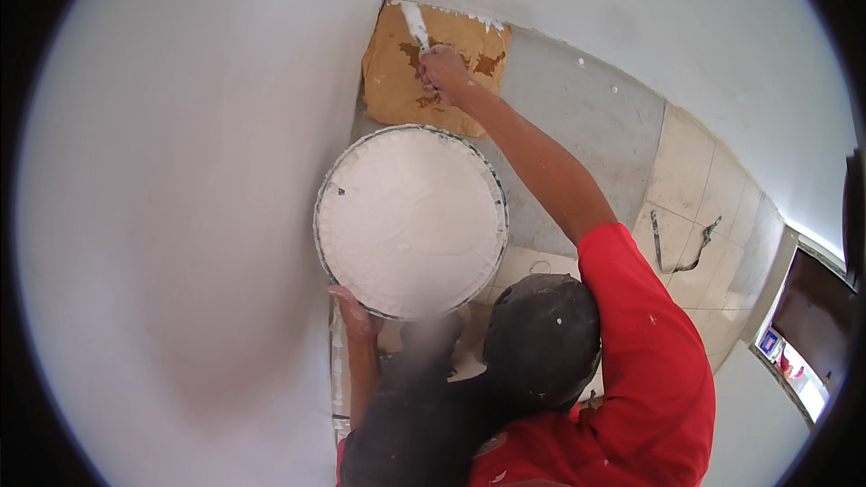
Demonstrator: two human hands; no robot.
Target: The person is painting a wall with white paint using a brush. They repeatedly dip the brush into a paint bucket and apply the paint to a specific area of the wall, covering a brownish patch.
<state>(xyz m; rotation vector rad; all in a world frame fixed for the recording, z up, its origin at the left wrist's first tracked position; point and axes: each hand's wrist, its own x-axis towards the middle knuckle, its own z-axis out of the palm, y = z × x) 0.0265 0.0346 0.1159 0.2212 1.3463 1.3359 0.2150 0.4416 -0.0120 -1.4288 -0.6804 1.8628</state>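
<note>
My right hand (444, 72) reaches far out along a bare arm and grips the handle of a putty knife (416, 25). Its blade, coated white, lies near the corner where the two walls meet. Beneath it a torn brown paper sack (388, 90) lies on the floor, with darker patches and white smears at its far edge. Closer to me is a round bucket (410, 216), filled almost to its dark rim with white paste. My left hand (356, 314) holds the bucket's near left side; some of its fingers are hidden.
A pale wall (180, 171) rises close on the left, another wall (631, 9) runs along the far side. Grey floor (577, 117) gives way to beige tiles (695, 162), where a dark strap (690, 261) lies. A window-like opening (803, 334) is at the far right.
</note>
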